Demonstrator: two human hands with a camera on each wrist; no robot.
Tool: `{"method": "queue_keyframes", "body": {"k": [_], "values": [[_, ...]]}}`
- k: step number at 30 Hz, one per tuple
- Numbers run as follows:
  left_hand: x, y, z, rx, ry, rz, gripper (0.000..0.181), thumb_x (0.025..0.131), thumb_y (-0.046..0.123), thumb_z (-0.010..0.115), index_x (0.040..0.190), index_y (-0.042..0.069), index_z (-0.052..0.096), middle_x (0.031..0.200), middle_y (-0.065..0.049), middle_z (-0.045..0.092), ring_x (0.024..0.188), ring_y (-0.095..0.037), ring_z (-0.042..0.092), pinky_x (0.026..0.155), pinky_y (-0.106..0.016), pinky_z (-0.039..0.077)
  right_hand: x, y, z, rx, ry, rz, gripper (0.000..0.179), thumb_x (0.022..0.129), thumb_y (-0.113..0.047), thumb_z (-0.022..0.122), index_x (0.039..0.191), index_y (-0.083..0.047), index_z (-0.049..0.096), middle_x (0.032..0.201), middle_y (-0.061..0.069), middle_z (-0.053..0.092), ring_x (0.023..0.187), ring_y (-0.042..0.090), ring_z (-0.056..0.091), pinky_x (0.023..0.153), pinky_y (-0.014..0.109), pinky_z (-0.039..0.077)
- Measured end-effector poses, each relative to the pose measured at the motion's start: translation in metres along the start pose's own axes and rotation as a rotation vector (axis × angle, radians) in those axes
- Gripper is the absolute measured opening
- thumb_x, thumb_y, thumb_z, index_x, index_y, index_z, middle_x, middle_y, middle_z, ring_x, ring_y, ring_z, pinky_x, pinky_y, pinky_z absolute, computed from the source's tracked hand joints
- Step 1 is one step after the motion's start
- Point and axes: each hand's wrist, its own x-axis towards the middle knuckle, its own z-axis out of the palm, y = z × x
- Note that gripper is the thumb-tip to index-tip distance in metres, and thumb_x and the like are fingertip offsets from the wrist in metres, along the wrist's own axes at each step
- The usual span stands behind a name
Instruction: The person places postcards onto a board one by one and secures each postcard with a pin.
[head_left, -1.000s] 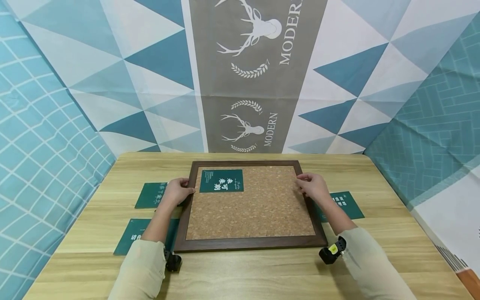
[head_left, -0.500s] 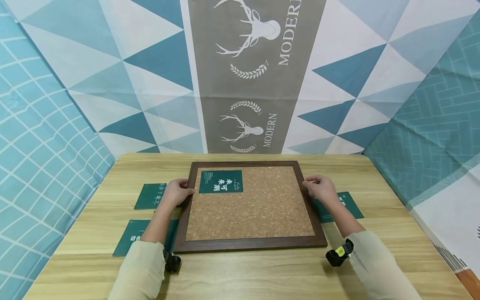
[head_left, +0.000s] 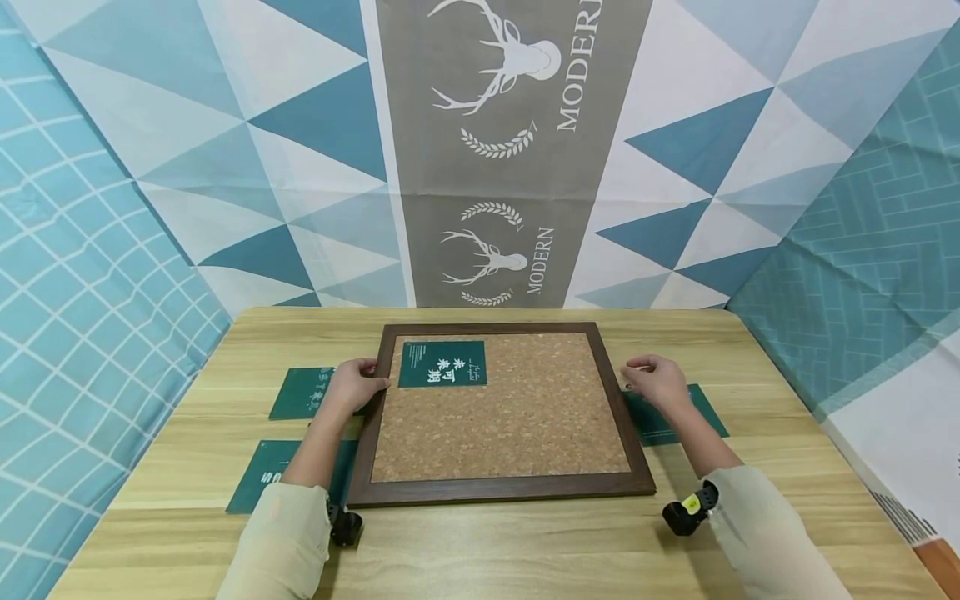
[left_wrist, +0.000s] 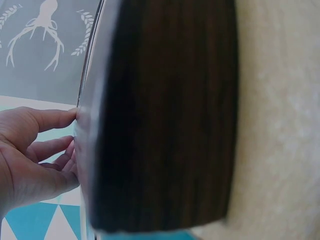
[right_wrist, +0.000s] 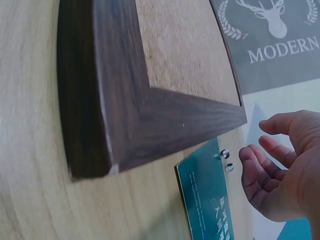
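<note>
A cork board (head_left: pixel 501 417) in a dark brown frame lies on the table, with a green printed card (head_left: pixel 442 364) at its upper left. My left hand (head_left: pixel 353 385) holds the frame's left side, thumb over the top and fingers at the outer edge; in the left wrist view its fingertips meet the frame (left_wrist: pixel 165 115). Off the frame's right side, my right hand (head_left: pixel 657 382) hovers over another green card (head_left: pixel 652 425) with fingers loosely bent and nothing seen between them. In the right wrist view, small shiny silver pieces (right_wrist: pixel 225 154) sit at that card's edge near the fingers.
Two more green cards lie left of the board: an upper one (head_left: pixel 298 393), partly behind the left hand, and a lower one (head_left: pixel 255 479), partly under the forearm. A patterned cloth wall (head_left: pixel 495 167) rises behind the wooden table (head_left: pixel 487 558).
My right hand has moved right and slightly nearer, from the frame's right side to over the right card. The left hand and the board have stayed in place.
</note>
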Motion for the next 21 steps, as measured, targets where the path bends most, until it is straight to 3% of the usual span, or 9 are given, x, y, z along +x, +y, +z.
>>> {"method": "queue_keyframes", "body": {"k": [11, 21], "values": [[-0.003, 0.0, -0.002, 0.011, 0.007, 0.024, 0.056, 0.091, 0.021, 0.061, 0.137, -0.004, 0.042, 0.131, -0.028, 0.047, 0.12, -0.043, 0.045, 0.094, -0.049, 0.046, 0.003, 0.011, -0.005, -0.034, 0.019, 0.011, 0.044, 0.095, -0.033, 0.052, 0.125, 0.0, 0.053, 0.116, 0.023, 0.058, 0.086, 0.027, 0.061, 0.064, 0.031, 0.05], [0.0, -0.001, 0.0, -0.008, -0.002, 0.007, 0.054, 0.093, 0.016, 0.056, 0.139, -0.004, 0.039, 0.135, -0.028, 0.044, 0.124, -0.041, 0.044, 0.098, -0.051, 0.043, 0.005, 0.022, -0.009, -0.068, 0.023, 0.055, 0.042, 0.094, -0.03, 0.052, 0.123, 0.001, 0.054, 0.117, 0.025, 0.058, 0.086, 0.027, 0.063, 0.057, 0.028, 0.047]]}}
